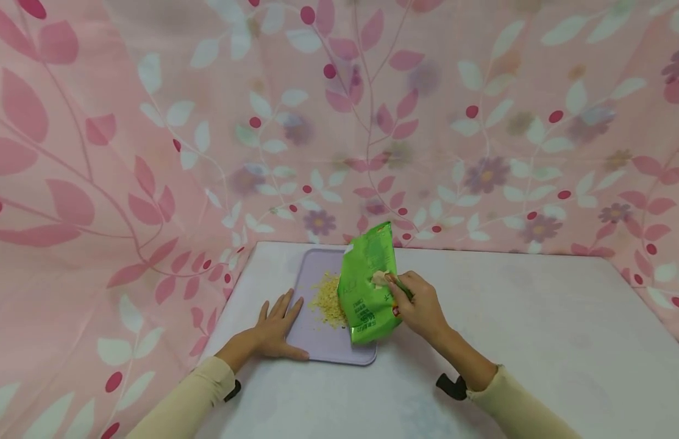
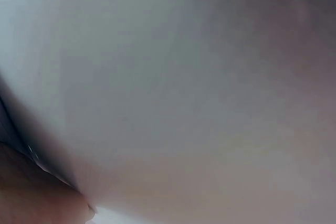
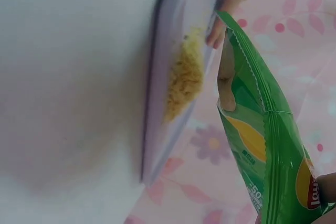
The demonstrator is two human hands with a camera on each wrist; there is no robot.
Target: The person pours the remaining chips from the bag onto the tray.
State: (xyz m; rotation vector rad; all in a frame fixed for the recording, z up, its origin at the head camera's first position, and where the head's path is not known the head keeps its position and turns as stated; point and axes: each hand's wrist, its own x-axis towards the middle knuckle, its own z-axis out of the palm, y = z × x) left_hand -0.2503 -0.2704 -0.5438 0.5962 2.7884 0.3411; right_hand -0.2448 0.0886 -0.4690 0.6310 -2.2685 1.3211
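A green chip bag (image 1: 367,274) tilts over the right part of a lilac tray (image 1: 331,355). My right hand (image 1: 422,305) grips the bag's right edge between thumb and fingers. Crushed yellow chips (image 1: 327,300) lie in a heap on the tray, partly covered by the bag. With fingers spread, my left hand (image 1: 275,332) rests at the tray's left edge. In the right wrist view the bag (image 3: 278,145) fills the right side, and the chip crumbs (image 3: 184,80) show beyond it. Only a blurred pale surface and a dark bit of the left hand (image 2: 39,192) appear in the left wrist view.
A white cloth covers the table (image 1: 515,329) around the tray. Behind and to the left hangs a pink floral curtain (image 1: 295,152), meeting the table's back and left edges. A dark strap piece (image 1: 451,386) sticks out at the right wrist.
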